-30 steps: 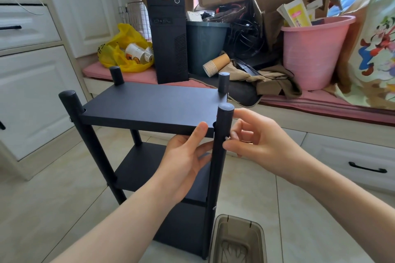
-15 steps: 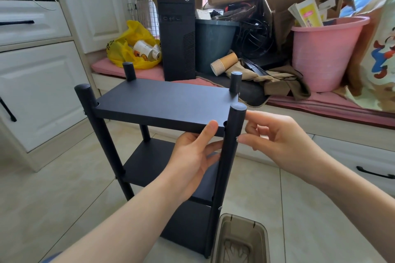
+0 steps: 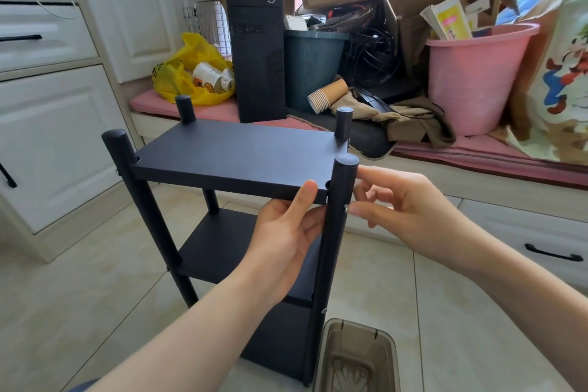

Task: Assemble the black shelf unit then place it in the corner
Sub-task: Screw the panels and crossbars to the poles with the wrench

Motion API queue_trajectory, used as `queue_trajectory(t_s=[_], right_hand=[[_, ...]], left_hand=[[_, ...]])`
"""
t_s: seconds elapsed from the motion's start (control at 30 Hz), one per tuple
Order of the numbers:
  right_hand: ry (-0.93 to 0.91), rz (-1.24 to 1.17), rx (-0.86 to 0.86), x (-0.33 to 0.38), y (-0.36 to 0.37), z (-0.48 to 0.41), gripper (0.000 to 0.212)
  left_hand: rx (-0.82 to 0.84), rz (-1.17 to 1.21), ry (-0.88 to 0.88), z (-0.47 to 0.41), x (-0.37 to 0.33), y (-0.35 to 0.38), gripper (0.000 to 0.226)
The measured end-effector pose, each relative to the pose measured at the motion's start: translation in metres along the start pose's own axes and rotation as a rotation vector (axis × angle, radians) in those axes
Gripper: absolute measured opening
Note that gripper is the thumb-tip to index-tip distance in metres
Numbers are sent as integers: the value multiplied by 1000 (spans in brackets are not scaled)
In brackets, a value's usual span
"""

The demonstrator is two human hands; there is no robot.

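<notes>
As left hand (image 3: 286, 232) grips shelf unit (image 3: 238, 156), right hand (image 3: 401, 210) pinches screw (image 3: 346, 207)

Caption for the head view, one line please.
Left hand holds the top shelf board; right hand pinches a small screw at the near post.

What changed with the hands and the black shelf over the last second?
Little. The right hand uncurled its fingers slightly, though it still pinches a small fastener against the front right post. The left hand still holds the top shelf from below, thumb on its front edge. The shelf unit stayed upright.
</notes>
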State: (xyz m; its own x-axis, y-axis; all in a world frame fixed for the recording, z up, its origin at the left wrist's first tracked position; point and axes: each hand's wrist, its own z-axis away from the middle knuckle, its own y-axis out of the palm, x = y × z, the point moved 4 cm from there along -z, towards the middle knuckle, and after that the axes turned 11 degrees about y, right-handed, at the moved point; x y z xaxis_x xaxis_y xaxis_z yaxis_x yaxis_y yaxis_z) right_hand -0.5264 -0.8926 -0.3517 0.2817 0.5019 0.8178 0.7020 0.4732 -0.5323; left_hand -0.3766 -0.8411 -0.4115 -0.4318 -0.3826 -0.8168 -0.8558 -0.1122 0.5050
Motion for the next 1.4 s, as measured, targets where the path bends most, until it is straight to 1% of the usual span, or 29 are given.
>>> queue_trajectory(t_s=[0.07,0.17,0.27,0.4,0.53,0.67,0.83,0.87,1.0,1.17,1.3,1.33,1.4], right_hand=[[5,11,7,1,1,1,37],[18,28,-7,-1,2,2,39],[24,31,-33,-3,4,4,46],[26,17,-54,0,7,4,41],[60,-3,-51,4,7,5,42],[97,-47,-54,7,7,5,39],[129,-122,-31,3,9,5,40],[131,-129,-30,2,10,5,40],[116,-146,-56,4,11,3,37],[87,-94,-22,7,10,3,38],[49,-118,29,8,5,4,36],[41,-116,34,8,4,4,36],[26,-114,43,8,4,4,38]], left_hand=[[-3,1,0,0,0,0,42],[12,-21,-11,1,-1,1,54],[20,-38,-14,1,-3,1,57],[34,-54,-7,0,-5,0,47],[38,-39,-13,0,-5,0,48],[32,-28,-8,1,-5,1,43],[12,-1,3,0,-6,1,26],[9,3,5,0,-6,1,26],[15,0,8,0,-6,0,38],[17,7,9,0,-6,0,37],[10,-12,24,6,-5,2,55],[14,-21,29,7,-5,2,56],[-2,-23,35,10,-5,2,49]])
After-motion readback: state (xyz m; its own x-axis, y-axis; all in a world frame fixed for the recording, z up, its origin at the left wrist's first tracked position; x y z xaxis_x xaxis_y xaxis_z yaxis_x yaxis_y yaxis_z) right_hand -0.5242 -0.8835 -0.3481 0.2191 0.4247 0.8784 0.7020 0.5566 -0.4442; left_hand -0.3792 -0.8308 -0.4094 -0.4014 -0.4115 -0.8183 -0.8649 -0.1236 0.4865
